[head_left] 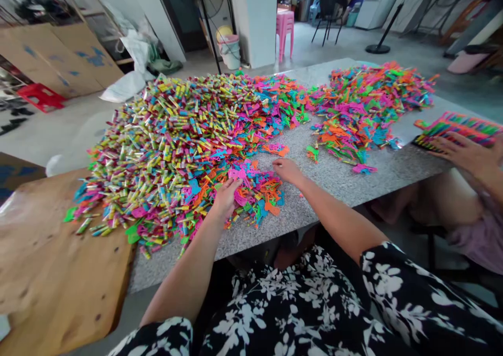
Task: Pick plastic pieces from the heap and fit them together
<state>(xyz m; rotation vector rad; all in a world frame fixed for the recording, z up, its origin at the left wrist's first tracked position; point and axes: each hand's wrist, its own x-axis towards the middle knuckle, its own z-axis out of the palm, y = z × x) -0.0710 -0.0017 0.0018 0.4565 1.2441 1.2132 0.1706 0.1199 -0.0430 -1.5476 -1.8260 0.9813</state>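
My left hand [226, 198] pinches a flat pink plastic piece [237, 174] at the near edge of the pile. My right hand [287, 170] is a little further right, fingers curled together above the tabletop; whatever they hold, if anything, is hidden. Around both hands lie loose bright plastic pieces [271, 191] in orange, pink, blue and green. To the left rises a big heap of small tubes [168, 130] with yellow, red and blue wrapping, mixed with plastic pieces at its edges.
Another heap of coloured pieces [357, 109] covers the right part of the speckled stone table [298, 204]. At far right, a co-worker's hands [467, 154] touch a tray of colourful pieces [456, 128]. A wooden board [58, 272] adjoins the table at left.
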